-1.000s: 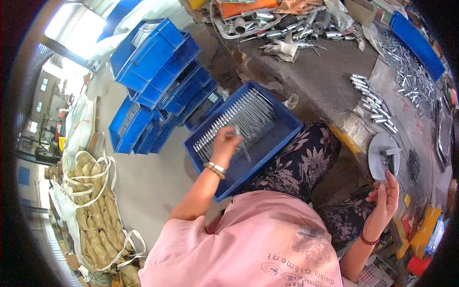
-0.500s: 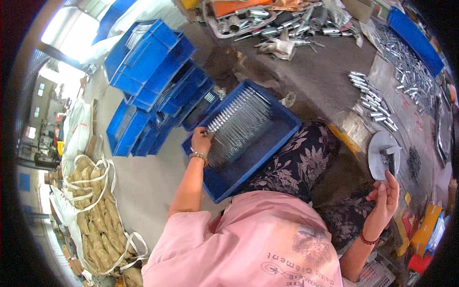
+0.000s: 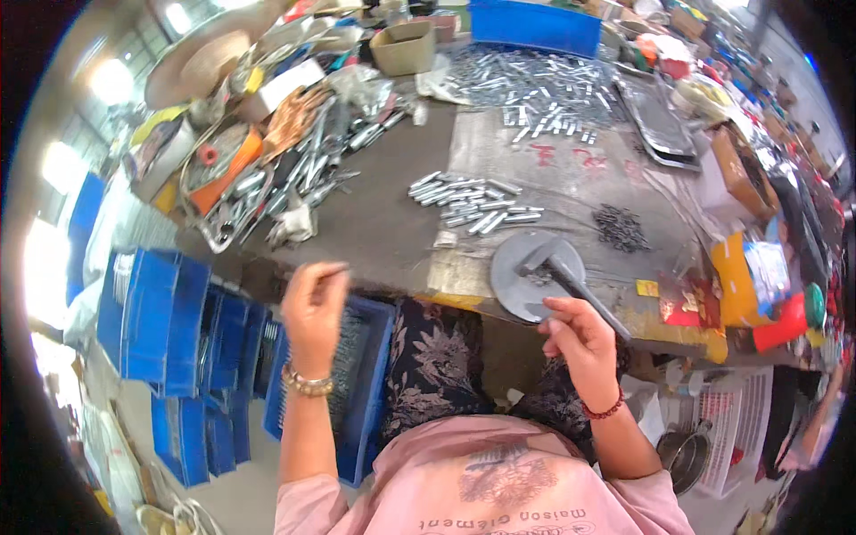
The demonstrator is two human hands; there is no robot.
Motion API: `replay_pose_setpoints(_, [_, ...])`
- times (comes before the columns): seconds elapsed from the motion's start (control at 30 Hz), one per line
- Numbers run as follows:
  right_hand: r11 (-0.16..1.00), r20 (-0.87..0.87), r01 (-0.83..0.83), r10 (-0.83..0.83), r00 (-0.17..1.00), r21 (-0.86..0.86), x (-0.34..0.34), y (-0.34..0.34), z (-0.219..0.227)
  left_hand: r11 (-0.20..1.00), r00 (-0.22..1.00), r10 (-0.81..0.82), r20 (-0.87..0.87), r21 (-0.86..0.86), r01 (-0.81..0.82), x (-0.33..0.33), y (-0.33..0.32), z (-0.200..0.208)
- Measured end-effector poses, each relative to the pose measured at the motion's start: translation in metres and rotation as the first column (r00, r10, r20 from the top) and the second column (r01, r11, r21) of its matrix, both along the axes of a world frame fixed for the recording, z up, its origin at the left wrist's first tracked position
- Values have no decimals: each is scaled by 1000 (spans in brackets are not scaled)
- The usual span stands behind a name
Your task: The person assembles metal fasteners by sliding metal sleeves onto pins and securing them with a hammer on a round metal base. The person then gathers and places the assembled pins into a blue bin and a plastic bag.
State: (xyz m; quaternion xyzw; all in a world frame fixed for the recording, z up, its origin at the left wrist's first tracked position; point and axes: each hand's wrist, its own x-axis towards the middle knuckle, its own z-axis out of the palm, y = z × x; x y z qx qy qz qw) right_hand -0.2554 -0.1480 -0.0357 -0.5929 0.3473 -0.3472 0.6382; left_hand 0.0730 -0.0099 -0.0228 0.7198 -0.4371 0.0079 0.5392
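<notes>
My left hand [image 3: 316,321] is raised above the far end of a blue bin [image 3: 385,348], fingers loosely bent and apart, with nothing visible in them. Metal pieces [image 3: 343,357] lie in that bin, partly covered by my forearm. My right hand [image 3: 584,339] hovers at the bench's front edge beside a hammer [image 3: 580,290]. Its thumb and fingers are curled but apart, and I see nothing held. The hammer's head rests on a round grey metal disc [image 3: 513,290], its handle slanting toward me. Beyond the disc lies a pile of shiny metal tubes [image 3: 473,201].
Small dark pins [image 3: 621,227] are heaped right of the disc. Many loose metal parts [image 3: 535,85] spread before a blue bin [image 3: 535,27] at the back. Stacked blue bins [image 3: 165,321] stand at left. Tools [image 3: 312,160] crowd the bench's left side; a metal tray [image 3: 655,120] lies right.
My view has swung from the bin to the bench. The left hand has left the metal pieces in the bin and risen toward the bench; the right stays near the hammer.
</notes>
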Motion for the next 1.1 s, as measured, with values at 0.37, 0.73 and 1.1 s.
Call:
replay_pose_setpoints(0.37, [985, -99, 56, -73, 992, -162, -43, 19, 10, 853, 757, -522, 393, 250, 458, -80, -183, 22])
replay_pose_setpoints(0.73, [893, -147, 133, -214, 966, -430, -78, -7, 24, 698, 628, -690, 359, 559, 448, -69, -215, 22])
replay_pose_setpoints(1.1, [543, -465, 119, -797, 385, -831, -129, -136, 20, 817, 812, -573, 111, 166, 553, -80, -175, 27])
